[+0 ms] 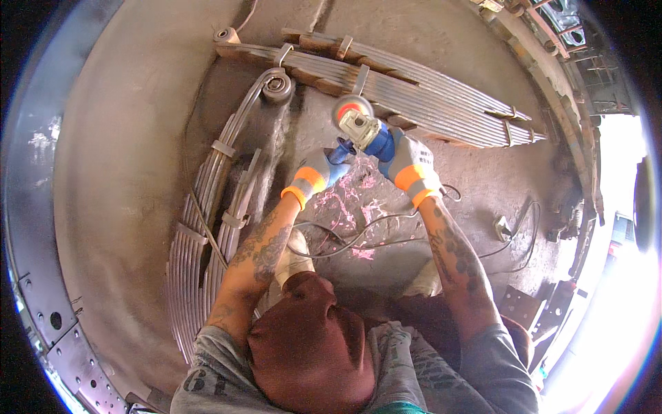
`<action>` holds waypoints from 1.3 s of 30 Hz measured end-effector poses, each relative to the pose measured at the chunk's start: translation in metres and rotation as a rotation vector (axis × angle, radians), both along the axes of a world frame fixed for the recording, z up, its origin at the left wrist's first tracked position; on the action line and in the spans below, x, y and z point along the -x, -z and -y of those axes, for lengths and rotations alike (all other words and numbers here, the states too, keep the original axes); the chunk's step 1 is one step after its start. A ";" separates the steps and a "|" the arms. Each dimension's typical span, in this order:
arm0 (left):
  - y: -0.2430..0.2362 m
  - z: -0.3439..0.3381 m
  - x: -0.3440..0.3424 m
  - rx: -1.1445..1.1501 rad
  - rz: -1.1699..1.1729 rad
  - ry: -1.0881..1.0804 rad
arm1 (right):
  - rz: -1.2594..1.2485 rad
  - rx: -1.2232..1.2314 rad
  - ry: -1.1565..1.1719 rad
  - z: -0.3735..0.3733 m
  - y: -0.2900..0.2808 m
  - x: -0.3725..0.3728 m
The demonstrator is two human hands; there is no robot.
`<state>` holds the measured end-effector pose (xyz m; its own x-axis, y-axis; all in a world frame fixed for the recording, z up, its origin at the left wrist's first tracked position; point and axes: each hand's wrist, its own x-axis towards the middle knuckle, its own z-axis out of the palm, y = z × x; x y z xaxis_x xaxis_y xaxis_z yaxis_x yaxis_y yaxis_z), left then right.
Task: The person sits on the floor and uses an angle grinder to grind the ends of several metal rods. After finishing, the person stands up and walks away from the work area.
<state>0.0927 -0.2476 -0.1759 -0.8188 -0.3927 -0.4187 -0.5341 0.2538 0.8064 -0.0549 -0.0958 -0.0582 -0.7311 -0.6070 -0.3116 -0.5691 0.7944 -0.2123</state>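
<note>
An angle grinder (367, 131) with a blue body and pale metal head is held out in front of me. My left hand (323, 168), in a grey glove with an orange cuff, is closed round its blue side handle. My right hand (409, 160), gloved alike, grips the body. The round disc (352, 109) with an orange-red centre is at the near edge of a leaf spring pack (407, 93); whether it touches the steel cannot be made out. A metal clip (360, 79) wraps that pack just beyond the disc.
Another leaf spring pack (196, 241) with a rolled eye (276, 85) lies to my left. The black power cord (386, 219) loops over the floor by my knees, and a plug connection (503, 228) lies at right. Dark steel parts (527, 307) stand at lower right.
</note>
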 end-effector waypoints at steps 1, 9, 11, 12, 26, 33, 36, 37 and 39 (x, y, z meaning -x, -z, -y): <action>0.001 0.000 -0.002 0.047 0.018 0.007 | 0.026 -0.001 0.005 0.001 0.003 0.000; 0.055 0.024 0.002 0.209 0.096 -0.073 | 0.114 0.158 0.152 -0.006 0.056 -0.012; 0.009 0.007 0.019 0.260 0.171 -0.032 | 0.111 0.150 0.148 -0.016 0.055 0.002; 0.020 0.008 0.015 0.258 0.138 -0.037 | 0.107 0.141 0.132 -0.010 0.047 0.003; -0.034 0.010 0.021 0.377 0.268 0.007 | 0.128 0.097 0.114 -0.006 0.045 0.009; -0.062 0.006 0.028 0.346 0.187 0.028 | 0.139 0.125 0.121 -0.013 0.058 0.021; -0.035 0.009 0.022 0.352 0.157 0.001 | 0.147 0.053 0.084 -0.004 0.046 0.020; -0.032 0.008 0.019 0.349 0.143 -0.001 | 0.154 0.082 0.088 -0.004 0.047 0.019; -0.032 0.007 0.017 0.345 0.114 -0.002 | 0.168 0.142 0.099 -0.006 0.050 0.016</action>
